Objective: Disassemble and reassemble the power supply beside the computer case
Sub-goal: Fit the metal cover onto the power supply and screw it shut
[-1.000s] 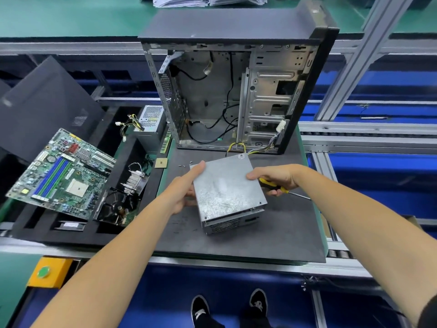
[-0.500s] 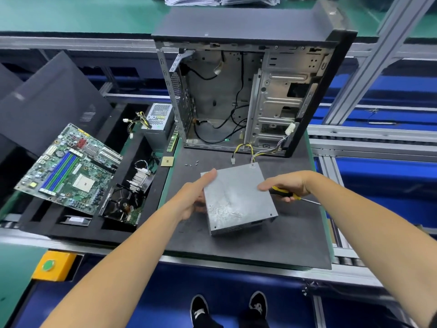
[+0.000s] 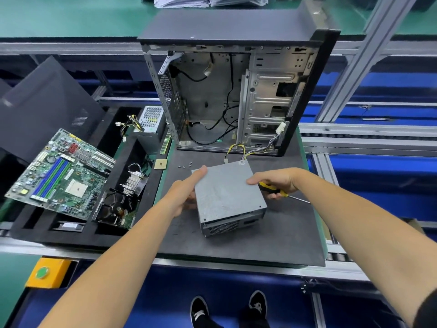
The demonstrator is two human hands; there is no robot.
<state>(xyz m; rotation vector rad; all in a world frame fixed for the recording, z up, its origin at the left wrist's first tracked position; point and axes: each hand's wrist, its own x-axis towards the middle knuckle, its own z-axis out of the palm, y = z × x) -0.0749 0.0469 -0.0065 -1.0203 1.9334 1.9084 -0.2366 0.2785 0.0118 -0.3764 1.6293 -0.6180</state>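
The power supply (image 3: 228,197), a stiff metal box, sits on the dark mat (image 3: 283,233) between both hands, before the open computer case (image 3: 236,91). The left hand (image 3: 183,196) cups its left edge, fingers loosely curled. The right hand (image 3: 274,182) touches the right edge while clenching a screwdriver (image 3: 275,191). It looks heavy with sharp rims, best gripped by opposite sides.

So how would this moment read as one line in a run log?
left hand: on power supply side | right hand: holds screwdriver, fingers on supply | supply: on mat, before case
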